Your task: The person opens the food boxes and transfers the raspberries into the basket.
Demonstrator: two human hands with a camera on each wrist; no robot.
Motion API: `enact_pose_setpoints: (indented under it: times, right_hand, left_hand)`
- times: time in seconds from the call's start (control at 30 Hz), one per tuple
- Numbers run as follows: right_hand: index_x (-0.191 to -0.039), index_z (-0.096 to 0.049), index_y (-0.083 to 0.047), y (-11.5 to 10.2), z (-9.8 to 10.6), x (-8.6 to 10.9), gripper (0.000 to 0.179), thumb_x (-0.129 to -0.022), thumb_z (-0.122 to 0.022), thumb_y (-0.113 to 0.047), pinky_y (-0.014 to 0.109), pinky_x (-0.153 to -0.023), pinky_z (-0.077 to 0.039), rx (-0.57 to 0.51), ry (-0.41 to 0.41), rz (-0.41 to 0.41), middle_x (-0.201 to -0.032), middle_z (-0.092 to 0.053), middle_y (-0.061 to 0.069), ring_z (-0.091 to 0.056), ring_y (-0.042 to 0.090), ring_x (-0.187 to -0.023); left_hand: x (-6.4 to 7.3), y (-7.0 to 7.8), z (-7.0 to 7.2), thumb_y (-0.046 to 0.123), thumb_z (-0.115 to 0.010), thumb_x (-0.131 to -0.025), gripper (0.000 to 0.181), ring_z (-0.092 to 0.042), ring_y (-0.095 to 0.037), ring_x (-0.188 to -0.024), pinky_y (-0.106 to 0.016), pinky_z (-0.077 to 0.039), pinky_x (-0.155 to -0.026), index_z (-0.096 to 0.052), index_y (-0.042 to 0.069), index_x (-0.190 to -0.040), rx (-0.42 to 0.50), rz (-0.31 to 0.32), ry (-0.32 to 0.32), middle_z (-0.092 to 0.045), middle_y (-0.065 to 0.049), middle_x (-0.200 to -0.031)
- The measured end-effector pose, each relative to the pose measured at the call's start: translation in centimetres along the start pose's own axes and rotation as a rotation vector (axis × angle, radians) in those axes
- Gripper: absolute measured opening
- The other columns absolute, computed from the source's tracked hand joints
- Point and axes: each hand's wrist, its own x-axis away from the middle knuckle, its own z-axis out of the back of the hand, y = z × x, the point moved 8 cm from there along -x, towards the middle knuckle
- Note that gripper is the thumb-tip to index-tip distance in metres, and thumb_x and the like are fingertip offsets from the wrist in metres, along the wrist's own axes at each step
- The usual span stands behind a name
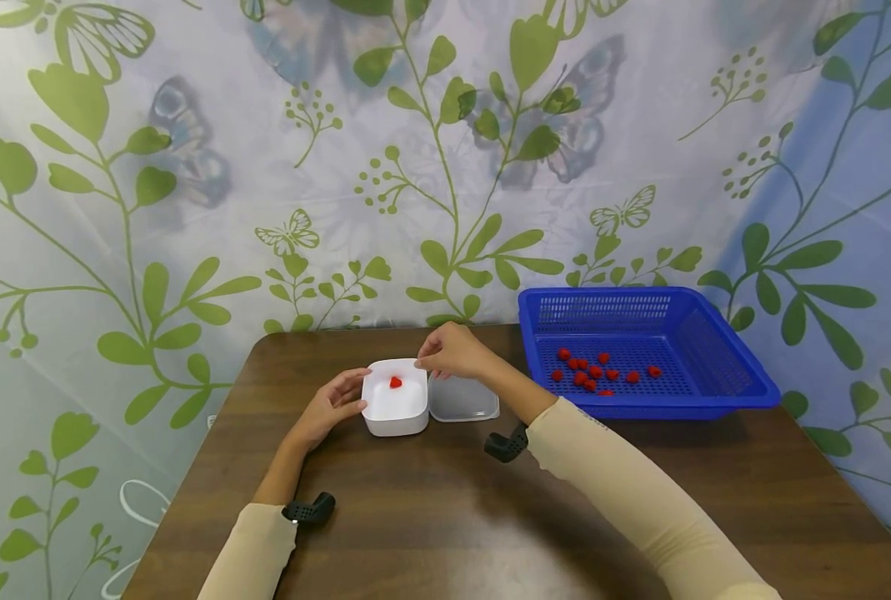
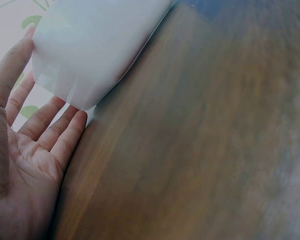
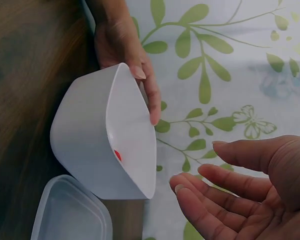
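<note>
A white square box (image 1: 395,417) with rounded corners stands on the table, a small red heart-shaped or berry-like piece (image 1: 396,382) lying inside it. My left hand (image 1: 332,408) rests against the box's left side, thumb near the front corner and fingers near the back one. In the left wrist view those fingers (image 2: 72,132) are fairly straight against its wall. Over the box's right edge hovers my right hand (image 1: 454,352), thumb and fingers apart with nothing between them in the right wrist view. A translucent lid (image 1: 463,400) lies just right of the box.
A blue perforated basket (image 1: 738,367) stands at the back right, with several red pieces (image 1: 591,375) on its floor. Behind the brown wooden table (image 1: 415,517) hangs a leaf-patterned cloth (image 1: 325,125). Dark wrist devices (image 1: 507,446) sit on both wrists.
</note>
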Motion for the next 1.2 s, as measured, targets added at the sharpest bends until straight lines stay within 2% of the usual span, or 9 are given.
enact_pose_setpoints:
  times: [0.13, 0.33, 0.43, 0.6, 0.83, 0.9, 1.03, 1.1, 1.2]
  right_hand:
    - [-0.099, -0.076, -0.001, 0.4, -0.9, -0.8, 0.015, -0.092, -0.075, -0.015, 0.034, -0.067, -0.061, 0.008, -0.003, -0.026, -0.089, -0.074, 0.014, -0.073, 0.033, -0.081]
    - [-0.099, -0.078, -0.001, 0.3, -2.0, -1.8, 0.016, -0.090, -0.078, -0.015, 0.022, -0.059, -0.056, 0.051, 0.006, -0.055, -0.087, -0.074, 0.008, -0.071, 0.023, -0.073]
    - [-0.097, -0.078, -0.002, 0.5, -2.7, -2.4, 0.016, -0.090, -0.078, -0.016, 0.021, -0.059, -0.055, 0.066, 0.002, -0.073, -0.089, -0.074, 0.010, -0.069, 0.018, -0.069]
    - [-0.098, -0.078, 0.000, 0.9, -3.9, -3.2, 0.016, -0.091, -0.076, -0.015, 0.024, -0.061, -0.057, 0.093, -0.010, -0.064, -0.091, -0.075, 0.014, -0.071, 0.022, -0.073]
    - [-0.096, -0.079, -0.003, 0.2, -5.4, -4.3, 0.017, -0.087, -0.080, -0.018, 0.027, -0.068, -0.053, 0.302, 0.028, 0.034, -0.097, -0.075, 0.006, -0.065, 0.020, -0.087]
    - [-0.095, -0.079, -0.004, 0.1, -5.8, -4.5, 0.018, -0.086, -0.081, -0.019, 0.028, -0.070, -0.053, 0.347, 0.039, 0.039, -0.098, -0.076, 0.006, -0.066, 0.021, -0.088]
    - [-0.088, -0.078, -0.005, 0.2, -6.4, -4.8, 0.013, -0.086, -0.081, -0.017, 0.027, -0.063, -0.050, 0.395, 0.048, 0.020, -0.085, -0.073, 0.003, -0.063, 0.019, -0.077]
    - [-0.082, -0.075, -0.005, 0.2, -6.7, -4.8, 0.012, -0.086, -0.080, -0.015, 0.025, -0.057, -0.045, 0.402, 0.039, 0.002, -0.074, -0.067, 0.001, -0.057, 0.016, -0.068]
    - [-0.072, -0.066, -0.005, 0.3, -6.9, -4.9, 0.020, -0.085, -0.080, -0.010, 0.024, -0.051, -0.038, 0.402, 0.028, -0.015, -0.060, -0.053, -0.001, -0.047, 0.014, -0.058]
  left_hand:
    - [0.0, 0.1, 0.0, 0.004, -0.070, -0.094, 0.054, -0.049, -0.019, -0.135, -0.022, -0.044, -0.105, -0.050, 0.005, -0.145, 0.005, 0.006, 0.003, -0.048, -0.017, -0.150]
    - [-0.2, 0.4, -0.1, 0.002, -0.068, -0.095, 0.054, -0.047, -0.023, -0.137, -0.021, -0.042, -0.106, -0.047, 0.002, -0.146, 0.000, -0.009, -0.001, -0.047, -0.020, -0.150]
    - [-0.2, 0.4, -0.1, 0.001, -0.067, -0.095, 0.054, -0.045, -0.026, -0.138, -0.021, -0.041, -0.107, -0.047, 0.001, -0.146, 0.004, -0.004, -0.002, -0.046, -0.021, -0.150]
    - [-0.2, 0.3, 0.0, 0.002, -0.068, -0.095, 0.054, -0.044, -0.027, -0.139, -0.020, -0.040, -0.108, -0.049, 0.004, -0.145, 0.005, 0.014, 0.004, -0.047, -0.019, -0.151]
    - [-0.2, 0.4, 0.1, 0.000, -0.066, -0.096, 0.054, -0.047, -0.026, -0.137, -0.022, -0.041, -0.107, -0.046, -0.002, -0.146, -0.002, -0.033, -0.009, -0.047, -0.023, -0.149]
    - [-0.1, 0.3, 0.1, -0.001, -0.066, -0.096, 0.054, -0.048, -0.023, -0.135, -0.023, -0.042, -0.106, -0.045, -0.002, -0.146, 0.010, -0.043, -0.013, -0.048, -0.023, -0.148]
    - [-0.1, 0.2, 0.0, -0.001, -0.067, -0.095, 0.055, -0.049, -0.018, -0.134, -0.025, -0.044, -0.106, -0.046, -0.001, -0.146, 0.037, -0.041, -0.015, -0.048, -0.021, -0.148]
    - [-0.1, 0.2, 0.0, -0.001, -0.068, -0.095, 0.056, -0.049, -0.018, -0.134, -0.025, -0.044, -0.106, -0.047, 0.000, -0.146, 0.045, -0.034, -0.015, -0.048, -0.021, -0.148]
    - [-0.1, 0.1, 0.0, -0.001, -0.068, -0.095, 0.056, -0.049, -0.019, -0.135, -0.026, -0.043, -0.107, -0.047, 0.001, -0.146, 0.041, -0.032, -0.015, -0.048, -0.020, -0.149]
